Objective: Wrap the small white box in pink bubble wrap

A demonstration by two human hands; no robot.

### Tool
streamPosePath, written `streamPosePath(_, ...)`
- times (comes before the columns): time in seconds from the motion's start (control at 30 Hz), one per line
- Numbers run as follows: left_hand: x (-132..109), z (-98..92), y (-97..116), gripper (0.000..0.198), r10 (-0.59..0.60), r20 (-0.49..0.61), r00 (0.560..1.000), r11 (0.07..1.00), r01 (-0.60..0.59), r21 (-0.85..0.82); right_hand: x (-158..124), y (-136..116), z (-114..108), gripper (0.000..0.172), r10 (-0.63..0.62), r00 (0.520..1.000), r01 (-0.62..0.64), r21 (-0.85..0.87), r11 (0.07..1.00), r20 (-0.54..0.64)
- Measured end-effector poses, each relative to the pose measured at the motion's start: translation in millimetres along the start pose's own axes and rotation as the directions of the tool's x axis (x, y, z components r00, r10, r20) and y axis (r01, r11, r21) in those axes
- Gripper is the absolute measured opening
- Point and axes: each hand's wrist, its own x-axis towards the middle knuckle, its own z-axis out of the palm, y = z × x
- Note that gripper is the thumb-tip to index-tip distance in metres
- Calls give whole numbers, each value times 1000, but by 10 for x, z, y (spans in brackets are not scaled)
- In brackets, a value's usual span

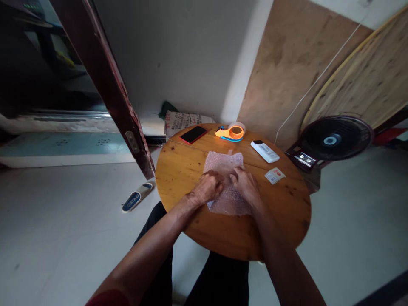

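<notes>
A sheet of clear bubble wrap [228, 206] lies on the round wooden table [178, 170], its far edge crumpled and turned up. My left hand [208, 186] rests on its left part, fingers curled in against the plastic. On the right part, my right hand [245, 182] bends its fingers and thumb together on the wrap. Between the hands the film looks bunched, and whether anything lies under it I cannot make out. Beyond the wrap stands an orange tape dispenser [230, 133] with a roll of clear tape.
A red-edged phone [193, 134] lies at the far left of the table. To the right are a white remote-like device [265, 151] and a small printed packet [274, 175]. A dark fan [334, 138] stands beyond the right edge. A slipper [137, 198] lies on the floor.
</notes>
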Motion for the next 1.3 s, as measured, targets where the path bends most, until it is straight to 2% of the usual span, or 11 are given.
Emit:
streamPosePath(0.2, -11, 4, -6, 18, 16, 6, 1000, 999, -16, -33, 4, 10, 3, 41, 20, 1000, -20, -8, 1000, -24)
streamPosePath(0.43, -30, -21, 15, 17, 29, -8, 1000, 994, -30, -109, -6, 3, -44, 27, -15, 998, 19, -61, 998, 67)
streamPosePath(0.6, -30, 7, -11, 15, 29, -31, 999, 992, -33, -120, -10, 12, -73, 24, -20, 995, 27, -68, 997, 100)
streamPosePath(0.8, -13, 57, -67, 18, 34, -70, 997, 996, -40, -85, -23, 29, -89, 25, -67, 994, 68, -10, 998, 92)
streamPosePath(1.03, -17, 34, -69, 17, -16, -16, 1000, 1000, 16, -5, -22, 47, -72, 25, -82, 992, 84, -16, 996, 91)
streamPosePath(1.3, -16, 58, -66, 20, 46, 45, 998, 994, -50, 100, -14, 30, -92, 24, -81, 991, 85, -35, 996, 102)
